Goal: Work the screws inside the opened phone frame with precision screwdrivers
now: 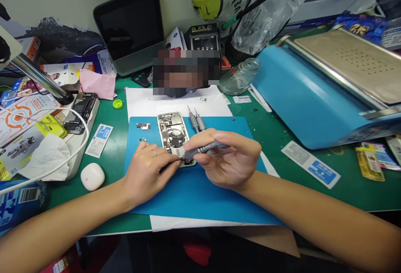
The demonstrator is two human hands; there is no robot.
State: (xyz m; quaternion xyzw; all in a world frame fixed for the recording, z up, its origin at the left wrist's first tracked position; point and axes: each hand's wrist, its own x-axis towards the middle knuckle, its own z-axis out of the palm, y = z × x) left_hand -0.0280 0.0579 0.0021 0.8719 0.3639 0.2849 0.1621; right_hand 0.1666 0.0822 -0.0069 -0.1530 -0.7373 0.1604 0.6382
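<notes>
An opened smartphone (174, 133), its inner parts exposed, lies on a blue mat (191, 200). My right hand (230, 158) is closed around a grey screwdriver (205, 148), whose front end points down at the phone's lower end. From the left, my left hand (148, 173) reaches to that same lower end with thumb and fingertips pinched together; whatever is between them is hidden. Two more grey screwdrivers (196, 119) lie just beyond my right hand. A small phone part (143, 126) and some tiny pieces (143, 140) rest left of the phone.
A large blue machine (282, 93) with a metal plate stands at the right, near a glass jar (239, 77). Leftward are a white earbud case (92, 176), another opened phone (80, 112), a white cable (84, 139) and boxes. A dark-screened display (130, 26) stands behind.
</notes>
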